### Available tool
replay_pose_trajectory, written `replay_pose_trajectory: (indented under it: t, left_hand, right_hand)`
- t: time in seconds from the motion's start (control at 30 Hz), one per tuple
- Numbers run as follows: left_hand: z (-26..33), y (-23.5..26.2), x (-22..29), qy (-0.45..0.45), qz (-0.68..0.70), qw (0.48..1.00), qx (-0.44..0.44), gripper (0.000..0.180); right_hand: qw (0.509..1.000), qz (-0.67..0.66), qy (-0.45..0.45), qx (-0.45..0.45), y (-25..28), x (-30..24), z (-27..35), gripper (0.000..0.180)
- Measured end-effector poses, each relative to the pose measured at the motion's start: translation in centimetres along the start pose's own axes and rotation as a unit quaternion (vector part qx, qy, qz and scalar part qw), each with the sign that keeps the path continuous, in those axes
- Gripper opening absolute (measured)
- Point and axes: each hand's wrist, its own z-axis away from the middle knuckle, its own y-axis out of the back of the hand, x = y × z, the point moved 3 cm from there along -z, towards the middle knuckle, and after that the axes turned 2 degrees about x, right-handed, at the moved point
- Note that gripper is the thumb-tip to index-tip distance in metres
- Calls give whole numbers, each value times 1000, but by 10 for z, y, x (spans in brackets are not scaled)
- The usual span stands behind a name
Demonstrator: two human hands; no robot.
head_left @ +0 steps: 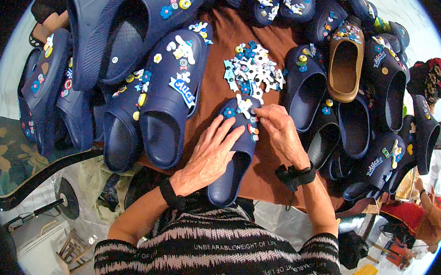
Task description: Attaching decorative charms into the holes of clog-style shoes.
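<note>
Centrally, a navy clog (235, 154) lies toe-away on the brown cloth (228, 33) of the table, its heel end reaching the near edge just above the person's striped sweater. The left hand (210, 157) rests flat on the clog's left side, fingers spread and pressed down along the upper, pinching nothing. The right hand (281, 129) sits at the clog's toe, thumb and fingertips pressed together at a small charm on the upper; whether the charm is actually held between them is too small to tell. Both wrists carry black bands.

Just beyond the toe lies a loose pile of charms (252, 69), blue and white, nearly touching the clog's tip. Open cloth is scarce: a narrow strip runs from the pile back toward the top of the view, and a small patch lies between the held clog and the big navy clog (169, 103) just beside it on the left. Left of that, more navy clogs crowd to the table's edge and overhang it. On the right, another stack of navy clogs hems in the right hand, with one tan clog (345, 64) among them, and that stack spills past the far right edge, where another person (422, 213) sits below.
</note>
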Motion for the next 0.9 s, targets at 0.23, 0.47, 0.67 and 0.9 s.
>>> replay_pose_trajectory:
  t: [0.23, 0.47, 0.67, 0.9]
  left_hand:
    - [0, 2, 1, 5, -2, 1000, -1, 66]
    - [1, 0, 1, 5, -6, 1000, 4, 67]
    - [0, 0, -1, 4, -11, 1000, 1, 67]
    - [1, 0, -1, -2, -11, 1000, 0, 68]
  right_hand:
    - [992, 77, 96, -6, 1, -10, 7, 32]
    - [989, 121, 86, -12, 1, -14, 7, 32]
    - [976, 168, 135, -12, 4, -17, -8, 28]
    - [953, 258, 159, -6, 0, -23, -7, 30]
